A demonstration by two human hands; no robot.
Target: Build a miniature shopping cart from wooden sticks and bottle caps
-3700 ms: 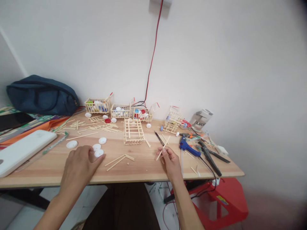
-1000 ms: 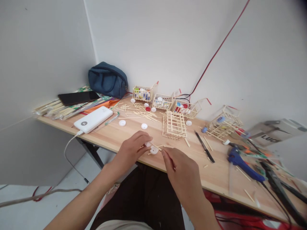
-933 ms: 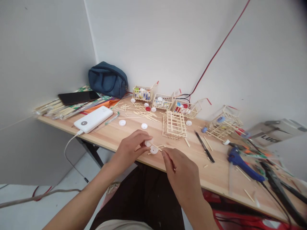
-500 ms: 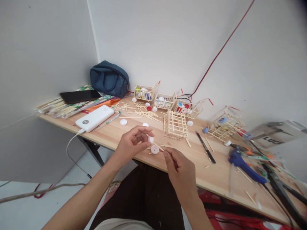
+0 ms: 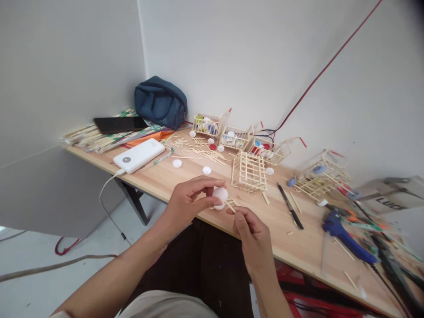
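Note:
My left hand point(image 5: 190, 202) pinches a white bottle cap point(image 5: 220, 194) between thumb and fingers, lifted just above the wooden table's point(image 5: 185, 174) front edge. My right hand point(image 5: 251, 234) is closed on a thin wooden stick point(image 5: 229, 206) whose tip touches the cap. A second white cap sits partly hidden under the held one. Behind them lies an open wooden stick frame point(image 5: 249, 171) on the table.
Two loose white caps point(image 5: 177, 163) and scattered sticks point(image 5: 202, 154) lie further back, by several small stick carts point(image 5: 235, 138). A white power bank point(image 5: 139, 155), phone point(image 5: 119, 124) and blue bag point(image 5: 160, 102) are left. A black knife point(image 5: 290, 211) and blue glue gun point(image 5: 346, 232) lie right.
My left hand picked a white cap off the table and raised it; my right hand brought the stick up to it. The camera turned left and down since the oldest frame.

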